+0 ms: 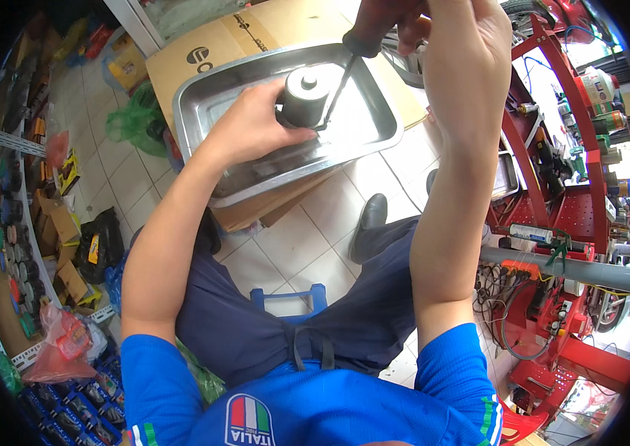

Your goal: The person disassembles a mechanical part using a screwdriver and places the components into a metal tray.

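Note:
My left hand (263, 119) is closed around a shiny metal cylinder (304, 100) with a small knob on top, held over a shallow steel tray (203, 172). At the top, my right hand (404, 22) grips a screwdriver (361, 44) by its dark handle, the shaft angled down along the cylinder's right side to near its base. Where the tip meets the part is too small to tell. The tray sits on stacked cardboard (200, 33).
A blue plastic stool (285, 301) is beneath me on the tiled floor (274, 249). Shelves (2, 223), boxes, bags (92, 245) and green plastic (136, 126) line my left. A red metal rack (590, 178) with bottles and tools, plus a grey pipe (620, 275), stands at my right.

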The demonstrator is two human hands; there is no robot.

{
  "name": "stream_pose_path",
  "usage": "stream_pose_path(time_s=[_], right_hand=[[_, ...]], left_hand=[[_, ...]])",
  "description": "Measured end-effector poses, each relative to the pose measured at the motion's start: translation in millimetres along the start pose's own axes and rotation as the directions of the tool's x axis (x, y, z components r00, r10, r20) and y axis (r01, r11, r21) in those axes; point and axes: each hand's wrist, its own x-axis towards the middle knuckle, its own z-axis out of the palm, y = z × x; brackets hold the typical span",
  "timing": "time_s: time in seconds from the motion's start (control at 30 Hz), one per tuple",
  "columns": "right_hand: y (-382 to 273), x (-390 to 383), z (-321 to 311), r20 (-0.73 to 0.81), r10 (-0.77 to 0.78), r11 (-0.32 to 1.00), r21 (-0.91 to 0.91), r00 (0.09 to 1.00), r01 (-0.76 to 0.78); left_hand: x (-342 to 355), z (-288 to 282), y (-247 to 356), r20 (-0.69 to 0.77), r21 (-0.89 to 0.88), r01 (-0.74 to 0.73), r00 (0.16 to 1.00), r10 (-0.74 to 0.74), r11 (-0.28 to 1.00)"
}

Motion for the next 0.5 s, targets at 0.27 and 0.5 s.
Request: stream_pose_path(time_s=[0.27, 0.5], right_hand=[[-6.7, -7.1, 9.5, -0.151, 0.114, 0.985, 0.144, 0.982, -0.092], [1.9, -4.9, -7.4, -0.063, 0.133, 0.968, 0.223, 0.989, -0.116]], left_hand=[[-2.5, 1.0, 0.1, -0.022, -0.007, -0.024, 0.999, 0.024, 1.000], [-4.4, 3.8, -4.2, -0.050, -0.029, -0.028, 0.998, 0.027, 0.999]])
